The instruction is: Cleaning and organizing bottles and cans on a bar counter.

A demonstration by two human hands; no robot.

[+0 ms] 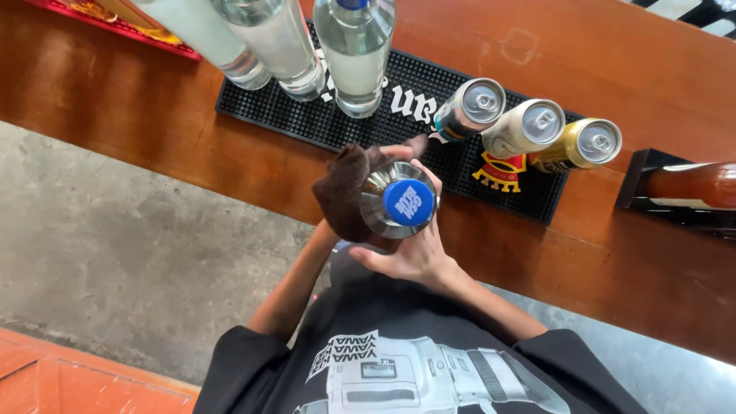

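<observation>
Holding a clear glass bottle [387, 201] with a blue cap, seen from above, the right hand [414, 257] had its grip clamped on the bottle's lower side. The left hand [345, 201] was mostly hidden under a dark brown cloth [341, 192], grip pressed around the bottle's shoulder through the cloth. The bottle sat in the air over the near edge of the wooden worktop [153, 115], just in front of a black rubber mat [429, 115]. Three clear bottles [354, 54] stood on the mat, and three cans [529, 126] beside them: dark, white, gold.
</observation>
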